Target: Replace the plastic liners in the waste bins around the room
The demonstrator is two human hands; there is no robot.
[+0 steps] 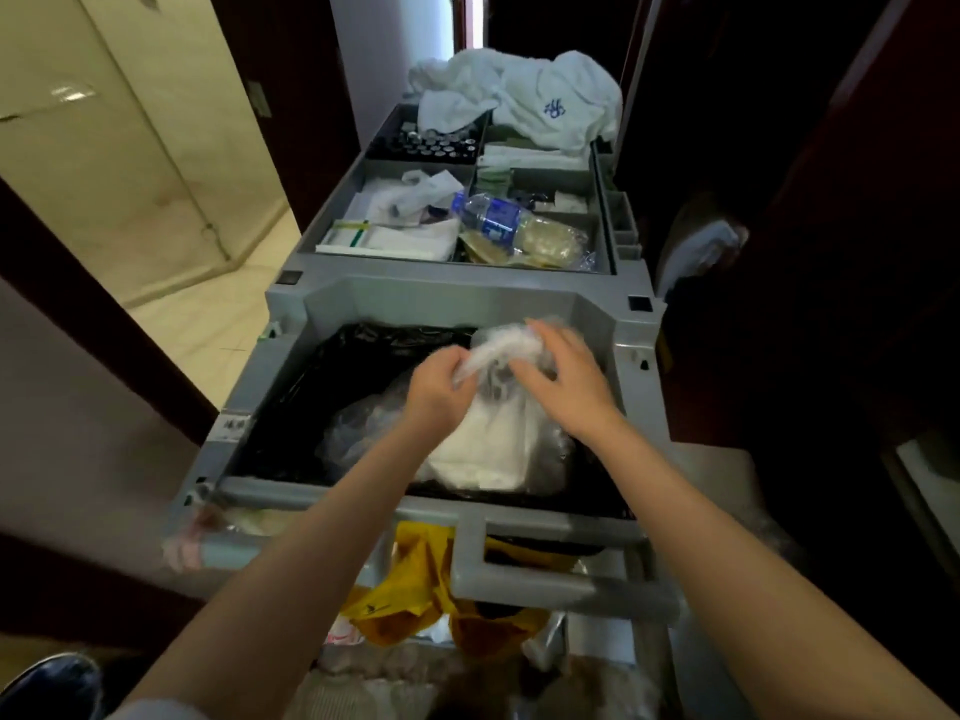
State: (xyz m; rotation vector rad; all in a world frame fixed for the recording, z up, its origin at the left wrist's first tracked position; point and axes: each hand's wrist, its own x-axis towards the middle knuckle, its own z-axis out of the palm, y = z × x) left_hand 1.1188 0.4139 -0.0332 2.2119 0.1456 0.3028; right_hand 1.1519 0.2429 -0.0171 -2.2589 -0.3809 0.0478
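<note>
Disposal looks under way: left hand (441, 389) and right hand (569, 381) both pinch the twisted neck of a clear used liner (488, 449), which sits in the black-lined bin (311, 397) of the cart (636, 407), toward its right edge. Fitting fresh liners seemingly remains; no room bin shows.

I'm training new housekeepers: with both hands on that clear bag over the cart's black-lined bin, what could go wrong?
The clear plastic bag of white contents is held only at its bunched top by the left hand and right hand; the thin film might tear and spill. Pushed down, it could drag the black plastic liner off the grey bin rim.
</note>
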